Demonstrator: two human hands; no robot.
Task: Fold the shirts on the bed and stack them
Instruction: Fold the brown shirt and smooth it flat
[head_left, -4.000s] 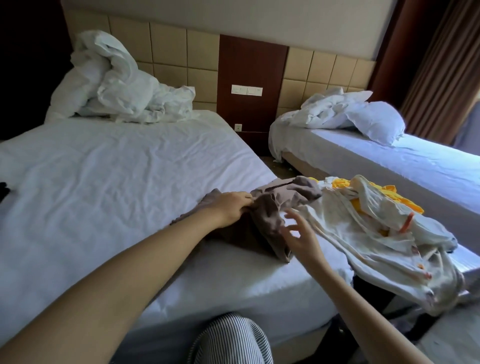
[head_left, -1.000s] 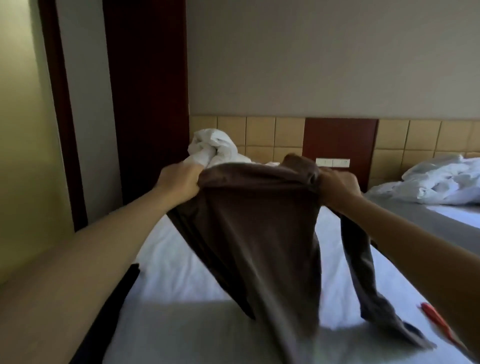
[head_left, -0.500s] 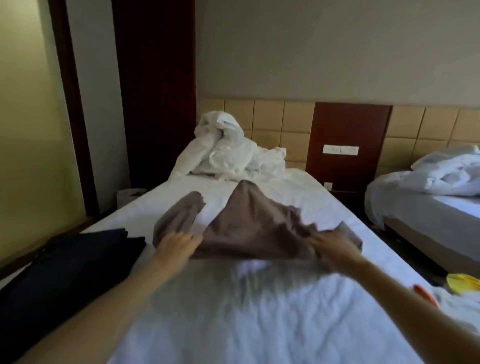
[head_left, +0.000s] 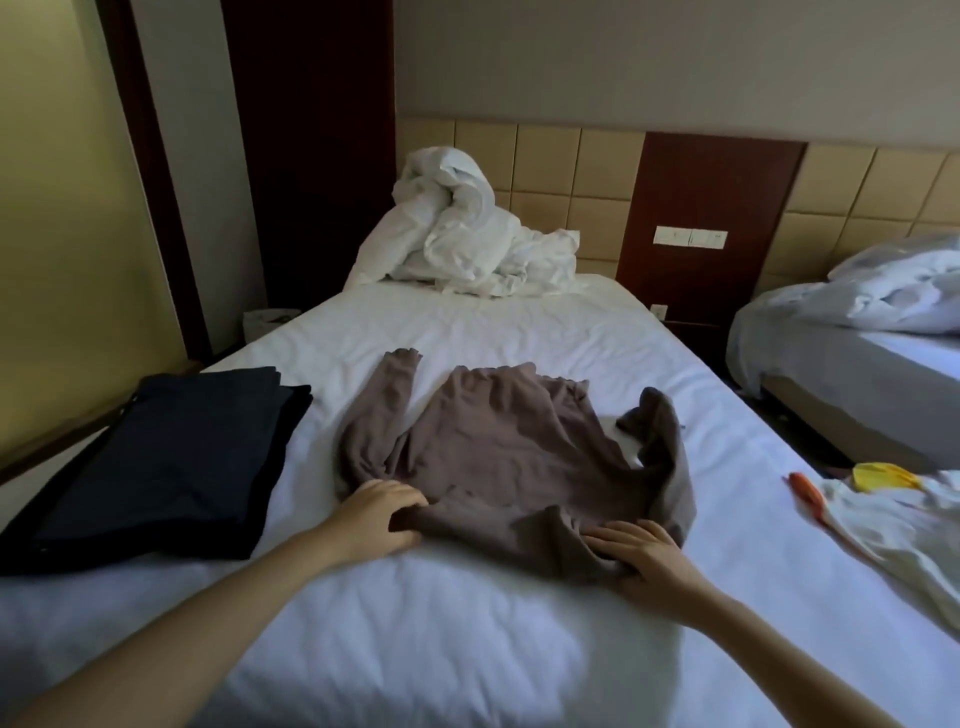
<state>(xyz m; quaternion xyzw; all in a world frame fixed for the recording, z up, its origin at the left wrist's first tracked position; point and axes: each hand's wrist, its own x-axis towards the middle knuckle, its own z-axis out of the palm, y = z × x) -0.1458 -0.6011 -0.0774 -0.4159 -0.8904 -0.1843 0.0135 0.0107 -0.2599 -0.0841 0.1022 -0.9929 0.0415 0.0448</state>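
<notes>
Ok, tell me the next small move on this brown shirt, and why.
Probably pull the crumpled sleeve flat with the right hand: the brown shirt lies spread on the bed, but that sleeve is bunched and doubled over beside this hand.

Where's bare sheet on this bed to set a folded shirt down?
Widest: near sheet, this side of the left hand and right hand. Also the band between the crumpled duvet and the brown shirt, and the strip between the shirt and white garment. Crowded left: dark folded stack.
</notes>
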